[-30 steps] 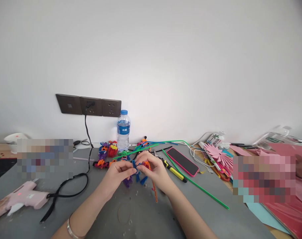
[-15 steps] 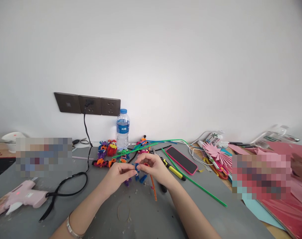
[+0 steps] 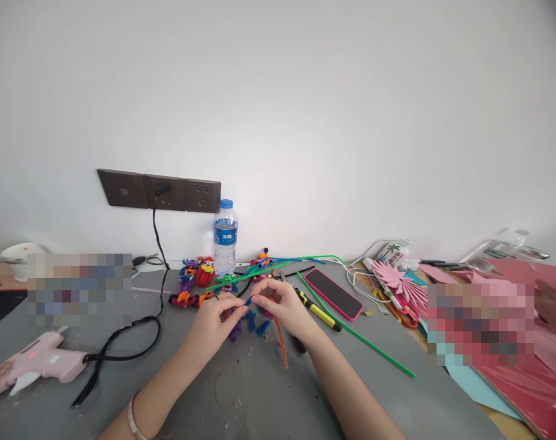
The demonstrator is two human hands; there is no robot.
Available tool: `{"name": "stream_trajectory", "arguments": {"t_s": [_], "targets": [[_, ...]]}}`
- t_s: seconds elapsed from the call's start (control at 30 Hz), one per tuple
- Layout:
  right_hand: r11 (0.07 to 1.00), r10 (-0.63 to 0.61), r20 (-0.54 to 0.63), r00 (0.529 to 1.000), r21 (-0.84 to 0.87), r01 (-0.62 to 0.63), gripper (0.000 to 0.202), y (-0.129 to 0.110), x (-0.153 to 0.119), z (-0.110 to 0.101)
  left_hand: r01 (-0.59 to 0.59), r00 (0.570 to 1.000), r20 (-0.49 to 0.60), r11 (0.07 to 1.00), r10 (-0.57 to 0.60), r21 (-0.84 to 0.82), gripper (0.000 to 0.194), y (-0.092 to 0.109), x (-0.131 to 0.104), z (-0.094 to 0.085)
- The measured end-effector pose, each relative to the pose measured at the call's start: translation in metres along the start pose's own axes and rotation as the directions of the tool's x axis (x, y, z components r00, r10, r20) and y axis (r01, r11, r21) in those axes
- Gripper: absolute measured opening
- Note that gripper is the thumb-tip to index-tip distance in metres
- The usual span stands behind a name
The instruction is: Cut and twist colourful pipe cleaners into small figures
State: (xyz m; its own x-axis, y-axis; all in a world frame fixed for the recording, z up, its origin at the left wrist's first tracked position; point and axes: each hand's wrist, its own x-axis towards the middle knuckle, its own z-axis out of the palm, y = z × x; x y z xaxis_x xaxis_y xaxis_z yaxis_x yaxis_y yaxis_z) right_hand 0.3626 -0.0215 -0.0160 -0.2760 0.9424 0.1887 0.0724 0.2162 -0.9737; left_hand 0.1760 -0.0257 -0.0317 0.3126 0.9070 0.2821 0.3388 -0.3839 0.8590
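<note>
A short blue pipe cleaner piece is pinched between the fingertips of my left hand and my right hand, which meet above the grey table. Below them lie blue pipe cleaner bits, a purple one and an orange pipe cleaner. Just behind the hands are small pipe cleaner figures, among them a red one and a purple and orange one. Long green pipe cleaners stretch out to the right and behind. My fingers partly hide the blue piece.
A water bottle stands against the wall. A pink glue gun with a black cord lies at left. To the right are yellow-black pliers, a phone, scissors and pink folded paper. Two patches are pixelated.
The blue piece has turned from upright to slanted between my fingertips. Both hands have shifted slightly up and left, with the left fingertips now higher.
</note>
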Motion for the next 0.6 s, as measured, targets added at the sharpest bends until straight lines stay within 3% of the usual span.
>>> {"name": "stream_trajectory", "arguments": {"t_s": [0.17,0.27,0.4,0.6], "targets": [[1.0,0.015,0.009,1.0,0.026,-0.016,0.021,-0.0012,0.0005,0.0021,-0.091,0.994,-0.05,0.992,0.096,0.089,0.018,-0.001,-0.0006,0.0015],[0.999,0.026,-0.005,1.0,0.026,-0.026,0.023,-0.0005,0.0008,0.0033,-0.059,0.996,-0.056,0.992,0.065,0.109,0.018,-0.002,-0.0014,0.0044],[0.998,0.034,-0.045,0.998,-0.05,-0.036,0.022,0.0008,0.0011,0.0035,0.055,0.994,-0.084,0.994,-0.063,-0.096,0.021,-0.0053,0.0001,0.0043],[0.986,0.025,-0.053,0.998,-0.161,-0.033,0.019,0.0045,0.0005,0.0073,0.227,0.965,-0.027,0.888,-0.259,-0.4,0.027,-0.0041,0.0021,0.0029]]}}
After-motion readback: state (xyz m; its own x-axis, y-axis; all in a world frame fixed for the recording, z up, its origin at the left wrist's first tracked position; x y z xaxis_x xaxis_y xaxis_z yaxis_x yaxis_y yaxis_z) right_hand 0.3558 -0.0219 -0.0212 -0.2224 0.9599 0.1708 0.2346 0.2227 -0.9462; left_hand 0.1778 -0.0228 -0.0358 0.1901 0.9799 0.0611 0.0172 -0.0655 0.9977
